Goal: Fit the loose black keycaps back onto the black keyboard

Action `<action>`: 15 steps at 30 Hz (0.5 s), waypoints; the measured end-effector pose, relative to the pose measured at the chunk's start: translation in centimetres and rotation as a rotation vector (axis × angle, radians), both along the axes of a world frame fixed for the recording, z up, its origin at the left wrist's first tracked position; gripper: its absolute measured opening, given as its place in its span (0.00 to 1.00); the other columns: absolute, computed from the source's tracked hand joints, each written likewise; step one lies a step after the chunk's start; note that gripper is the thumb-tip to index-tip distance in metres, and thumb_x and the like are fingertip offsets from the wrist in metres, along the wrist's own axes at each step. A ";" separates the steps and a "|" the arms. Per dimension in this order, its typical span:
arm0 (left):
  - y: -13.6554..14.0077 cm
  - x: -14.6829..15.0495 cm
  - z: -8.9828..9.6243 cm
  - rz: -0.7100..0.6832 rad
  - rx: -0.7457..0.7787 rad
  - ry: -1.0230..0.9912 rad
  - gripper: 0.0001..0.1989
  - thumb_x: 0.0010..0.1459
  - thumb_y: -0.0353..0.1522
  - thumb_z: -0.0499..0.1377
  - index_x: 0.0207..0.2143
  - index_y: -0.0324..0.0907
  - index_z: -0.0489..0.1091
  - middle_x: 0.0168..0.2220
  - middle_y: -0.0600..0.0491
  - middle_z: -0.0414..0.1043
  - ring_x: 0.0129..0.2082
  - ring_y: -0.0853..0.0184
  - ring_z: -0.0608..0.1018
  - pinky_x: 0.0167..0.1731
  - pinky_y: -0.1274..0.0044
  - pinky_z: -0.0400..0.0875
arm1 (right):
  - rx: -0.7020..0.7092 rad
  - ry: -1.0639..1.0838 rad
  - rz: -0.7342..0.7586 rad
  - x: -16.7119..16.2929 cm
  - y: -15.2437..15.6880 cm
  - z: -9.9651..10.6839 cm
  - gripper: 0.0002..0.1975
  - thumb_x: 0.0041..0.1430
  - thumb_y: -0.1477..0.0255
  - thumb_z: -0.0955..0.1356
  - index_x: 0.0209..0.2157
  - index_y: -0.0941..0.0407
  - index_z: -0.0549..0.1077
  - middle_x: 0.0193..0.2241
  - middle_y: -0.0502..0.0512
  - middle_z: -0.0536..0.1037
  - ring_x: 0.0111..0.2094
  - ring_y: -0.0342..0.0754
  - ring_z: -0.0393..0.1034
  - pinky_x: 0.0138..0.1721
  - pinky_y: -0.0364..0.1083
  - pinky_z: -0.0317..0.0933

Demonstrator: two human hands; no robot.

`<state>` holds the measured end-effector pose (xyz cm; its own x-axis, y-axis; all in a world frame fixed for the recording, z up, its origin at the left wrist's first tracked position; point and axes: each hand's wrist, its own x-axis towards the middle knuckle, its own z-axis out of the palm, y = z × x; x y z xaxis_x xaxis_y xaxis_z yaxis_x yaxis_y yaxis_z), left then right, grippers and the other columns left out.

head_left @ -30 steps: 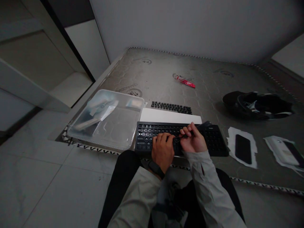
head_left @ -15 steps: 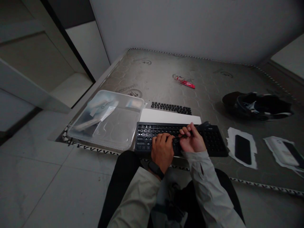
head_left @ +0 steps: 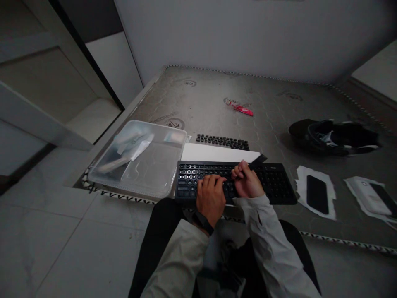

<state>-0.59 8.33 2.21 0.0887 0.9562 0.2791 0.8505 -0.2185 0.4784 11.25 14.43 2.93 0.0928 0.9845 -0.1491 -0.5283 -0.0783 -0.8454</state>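
Observation:
A black full-size keyboard (head_left: 189,188) lies across the near edge of the padded surface; bare key seats without caps show in its left part. My left hand (head_left: 211,198) rests palm down on the keyboard's middle, fingers lightly bent and lying on it. Just to its right, my right hand (head_left: 248,182) is closed round a slim black keycap puller (head_left: 258,161). Its flat dark end sticks out up and to the right; its other end is hidden by my fingers. Behind the keyboard, removed black keycaps (head_left: 221,141) stand in rows beyond a white strip (head_left: 214,153).
Left stands a translucent plastic bin (head_left: 149,165) with packets inside or beneath. Right lie a dark phone (head_left: 316,194) on a white sheet, a white device (head_left: 372,198) on another, and a black cap (head_left: 331,136). A red wrapper (head_left: 243,109) lies farther back.
My right hand has turned slightly and shifted a little left, tilting the puller's dark end more upward. The wire loop seen between my hands is now hidden. My left hand has hardly moved.

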 end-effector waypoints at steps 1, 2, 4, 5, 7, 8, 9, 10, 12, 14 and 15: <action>0.0 0.0 0.0 0.000 0.003 0.003 0.12 0.62 0.27 0.54 0.45 0.48 0.70 0.43 0.53 0.70 0.45 0.64 0.70 0.44 0.69 0.64 | 0.028 -0.029 0.006 -0.2 0.0 0.0 0.22 0.47 0.59 0.75 0.20 0.54 0.60 0.17 0.42 0.53 0.20 0.39 0.48 0.24 0.41 0.51; 0.0 0.0 0.0 0.000 0.004 0.003 0.12 0.61 0.27 0.54 0.45 0.48 0.70 0.43 0.53 0.70 0.45 0.64 0.70 0.44 0.69 0.64 | 0.060 -0.058 0.010 -0.3 -0.1 0.0 0.22 0.47 0.59 0.74 0.20 0.54 0.60 0.17 0.42 0.53 0.20 0.39 0.48 0.23 0.42 0.51; 0.0 0.0 -0.1 0.000 -0.002 -0.005 0.12 0.62 0.27 0.53 0.45 0.47 0.69 0.44 0.53 0.70 0.45 0.64 0.69 0.45 0.68 0.64 | 0.110 -0.124 0.019 -0.7 -0.3 -0.2 0.21 0.49 0.58 0.73 0.21 0.54 0.60 0.17 0.42 0.54 0.20 0.39 0.48 0.24 0.42 0.51; 0.0 0.0 -0.1 -0.001 -0.004 -0.006 0.12 0.62 0.27 0.53 0.45 0.47 0.69 0.44 0.53 0.70 0.45 0.63 0.69 0.45 0.68 0.64 | 0.124 -0.165 0.027 -0.9 -0.4 -0.4 0.21 0.50 0.58 0.73 0.21 0.54 0.60 0.17 0.42 0.54 0.20 0.39 0.48 0.24 0.43 0.51; 0.0 0.0 0.0 0.002 -0.004 0.008 0.12 0.62 0.27 0.53 0.45 0.47 0.69 0.44 0.52 0.70 0.46 0.63 0.69 0.45 0.68 0.64 | 0.129 -0.249 0.051 -1.0 -0.6 -0.9 0.19 0.52 0.57 0.71 0.23 0.54 0.61 0.18 0.42 0.56 0.21 0.40 0.50 0.24 0.43 0.50; 0.0 0.0 0.0 0.003 -0.001 0.019 0.12 0.62 0.27 0.53 0.46 0.47 0.69 0.44 0.52 0.70 0.46 0.63 0.69 0.44 0.68 0.64 | 0.127 -0.283 0.062 -1.0 -0.6 -1.2 0.19 0.53 0.57 0.71 0.24 0.54 0.61 0.18 0.42 0.56 0.21 0.40 0.51 0.24 0.42 0.50; 0.0 0.0 0.0 0.004 0.002 0.028 0.12 0.62 0.27 0.53 0.46 0.47 0.69 0.44 0.52 0.70 0.46 0.63 0.69 0.44 0.68 0.64 | 0.128 -0.307 0.067 -0.9 -0.6 -1.5 0.18 0.54 0.57 0.70 0.25 0.54 0.61 0.18 0.42 0.57 0.21 0.40 0.51 0.24 0.42 0.50; 0.0 0.0 0.0 0.003 0.003 0.032 0.12 0.61 0.27 0.53 0.45 0.47 0.69 0.44 0.52 0.70 0.45 0.63 0.69 0.44 0.68 0.64 | 0.131 -0.324 0.065 -0.8 -0.6 -1.7 0.18 0.54 0.57 0.70 0.25 0.53 0.61 0.18 0.42 0.57 0.21 0.40 0.51 0.24 0.42 0.49; 0.0 0.0 0.0 -0.001 0.000 0.025 0.12 0.61 0.27 0.53 0.45 0.47 0.69 0.44 0.52 0.70 0.45 0.63 0.69 0.44 0.68 0.64 | 0.143 -0.342 0.044 -0.5 -0.4 -2.1 0.18 0.54 0.56 0.70 0.26 0.53 0.61 0.17 0.41 0.57 0.21 0.40 0.52 0.24 0.42 0.49; 0.0 0.0 0.0 -0.007 -0.003 0.014 0.12 0.62 0.28 0.53 0.46 0.47 0.69 0.44 0.52 0.70 0.46 0.63 0.69 0.44 0.68 0.64 | 0.160 -0.378 0.020 -0.3 -0.2 -2.1 0.18 0.54 0.55 0.69 0.27 0.53 0.61 0.17 0.41 0.58 0.20 0.40 0.52 0.24 0.42 0.49; 0.0 0.0 0.0 -0.009 -0.003 0.011 0.12 0.62 0.28 0.53 0.46 0.47 0.69 0.44 0.52 0.70 0.46 0.63 0.69 0.44 0.68 0.64 | 0.172 -0.420 0.016 -0.3 -0.3 -2.0 0.18 0.54 0.54 0.69 0.27 0.53 0.62 0.17 0.41 0.58 0.20 0.40 0.52 0.24 0.42 0.49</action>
